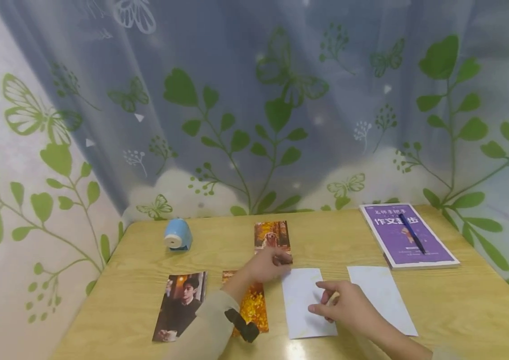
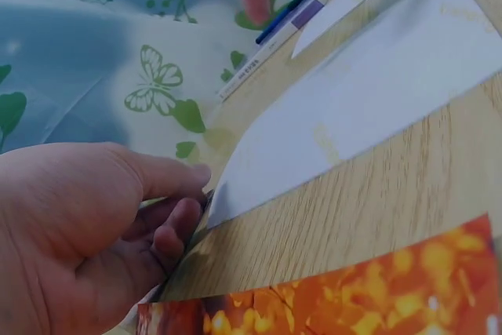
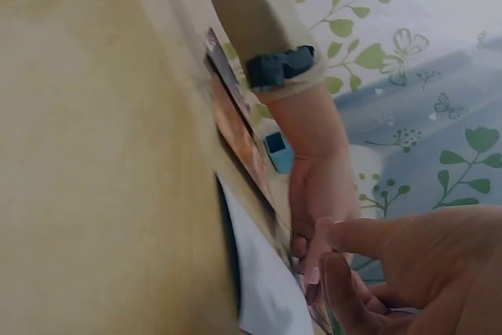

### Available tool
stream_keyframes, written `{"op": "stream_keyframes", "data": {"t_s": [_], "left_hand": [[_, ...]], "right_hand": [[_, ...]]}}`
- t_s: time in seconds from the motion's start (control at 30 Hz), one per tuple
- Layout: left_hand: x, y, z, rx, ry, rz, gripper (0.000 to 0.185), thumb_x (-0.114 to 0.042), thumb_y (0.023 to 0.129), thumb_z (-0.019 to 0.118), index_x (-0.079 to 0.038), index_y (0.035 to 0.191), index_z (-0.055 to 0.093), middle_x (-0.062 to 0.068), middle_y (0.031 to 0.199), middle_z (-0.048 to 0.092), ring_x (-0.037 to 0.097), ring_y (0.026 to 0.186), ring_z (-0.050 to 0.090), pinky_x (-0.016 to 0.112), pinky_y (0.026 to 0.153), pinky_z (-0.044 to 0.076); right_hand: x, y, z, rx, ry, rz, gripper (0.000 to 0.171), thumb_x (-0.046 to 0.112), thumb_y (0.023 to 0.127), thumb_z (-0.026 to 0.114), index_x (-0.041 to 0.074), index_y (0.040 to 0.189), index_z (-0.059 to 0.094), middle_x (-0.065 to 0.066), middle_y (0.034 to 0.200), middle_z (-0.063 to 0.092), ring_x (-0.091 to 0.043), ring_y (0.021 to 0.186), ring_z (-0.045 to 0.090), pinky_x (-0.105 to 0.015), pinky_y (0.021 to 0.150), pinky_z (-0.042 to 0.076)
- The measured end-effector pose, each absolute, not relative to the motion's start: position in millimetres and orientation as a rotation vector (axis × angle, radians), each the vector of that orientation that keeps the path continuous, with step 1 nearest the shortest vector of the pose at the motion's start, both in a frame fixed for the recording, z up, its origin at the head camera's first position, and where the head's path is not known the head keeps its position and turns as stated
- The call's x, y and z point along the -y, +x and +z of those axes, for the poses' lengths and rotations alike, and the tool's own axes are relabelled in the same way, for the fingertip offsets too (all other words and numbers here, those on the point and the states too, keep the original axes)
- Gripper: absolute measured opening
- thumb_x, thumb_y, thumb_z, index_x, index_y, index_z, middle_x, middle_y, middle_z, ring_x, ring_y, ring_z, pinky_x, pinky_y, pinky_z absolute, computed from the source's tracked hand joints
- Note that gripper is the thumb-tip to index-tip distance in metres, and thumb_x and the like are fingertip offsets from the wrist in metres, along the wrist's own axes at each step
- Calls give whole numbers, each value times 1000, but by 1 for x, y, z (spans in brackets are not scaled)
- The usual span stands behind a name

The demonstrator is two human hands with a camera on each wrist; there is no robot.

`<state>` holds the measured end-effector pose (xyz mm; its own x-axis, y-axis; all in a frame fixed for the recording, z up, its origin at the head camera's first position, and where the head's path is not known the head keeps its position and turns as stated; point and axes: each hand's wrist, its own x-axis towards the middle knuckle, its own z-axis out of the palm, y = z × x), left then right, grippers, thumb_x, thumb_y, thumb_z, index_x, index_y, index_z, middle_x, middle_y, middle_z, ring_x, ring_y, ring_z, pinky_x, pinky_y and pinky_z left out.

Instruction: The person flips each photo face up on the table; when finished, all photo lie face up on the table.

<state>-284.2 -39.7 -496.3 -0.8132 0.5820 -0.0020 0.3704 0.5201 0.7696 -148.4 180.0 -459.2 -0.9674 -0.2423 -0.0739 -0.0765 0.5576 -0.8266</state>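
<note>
Nearest the head camera, the left forearm's sleeve (image 1: 211, 325) is seen crossing the autumn-leaf photo (image 1: 250, 305) at 6 o'clock on the tabletop (image 1: 461, 300). The left hand (image 1: 265, 265) is placed near the centre, its fingers (image 2: 176, 229) curled at the corner of the face-down white card (image 1: 306, 302), close beside the lower edge of the dog photo (image 1: 272, 237) at 12 o'clock; whether that corner is actually pinched cannot be told. The right hand (image 1: 349, 307) is rested on the same card at 5 o'clock, fingers loosely bent, index finger extended onto the paper; nothing is held in it.

A second white card (image 1: 380, 297) is laid at 3 o'clock, well apart from the portrait photo (image 1: 180, 305) at 8 o'clock.

Risks, as judged:
- The card may be creased if its corner is lifted while its middle is pressed down by the right hand.
- The dog photo may be shifted by the left knuckles, since it is touched or nearly touched.
- The autumn-leaf photo may be dragged by the sleeve when the forearm is withdrawn.
- The thin card may be slid across the smooth wood instead of being lifted.
</note>
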Motion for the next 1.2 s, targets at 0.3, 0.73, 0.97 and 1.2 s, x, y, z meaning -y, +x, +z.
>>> {"op": "stream_keyframes", "data": {"t_s": [0.3, 0.73, 0.97, 1.2], "left_hand": [[31, -272, -490, -2550, 813, 1051, 22, -18, 89, 75, -13, 110, 75, 0, 108, 75, 9, 93, 65, 24, 83, 52], [32, -274, -478, -2490, 681, 1266, 12, -24, 94, 70, -18, 100, 78, 0, 106, 74, 13, 94, 64, 31, 82, 53], [37, -278, -468, -2175, 455, 1612, 28, -30, 95, 68, -12, 116, 73, 4, 117, 70, 15, 105, 64, 37, 96, 52], [27, -275, -459, -1769, 392, 1949, 42, -27, 104, 52, 7, 126, 63, 7, 116, 67, 10, 92, 67, 34, 94, 55]], "right_hand": [[-176, -123, -485, -2722, -447, -1201, 67, 26, 74, 88, -13, 122, 63, 2, 82, 59, 1, 63, 50, -19, 56, 47], [-168, -105, -498, -3407, -1096, -701, 27, 28, 76, 86, 10, 95, 79, 7, 87, 58, -1, 71, 51, -16, 62, 46], [-171, -102, -491, -3600, -1313, -814, 49, 40, 105, 43, 2, 109, 74, -1, 86, 72, -12, 68, 69, -11, 63, 52], [-171, -103, -483, -3634, -1349, -870, 49, 32, 109, 36, -4, 132, 59, -7, 87, 75, -9, 63, 68, -11, 55, 50]]}}
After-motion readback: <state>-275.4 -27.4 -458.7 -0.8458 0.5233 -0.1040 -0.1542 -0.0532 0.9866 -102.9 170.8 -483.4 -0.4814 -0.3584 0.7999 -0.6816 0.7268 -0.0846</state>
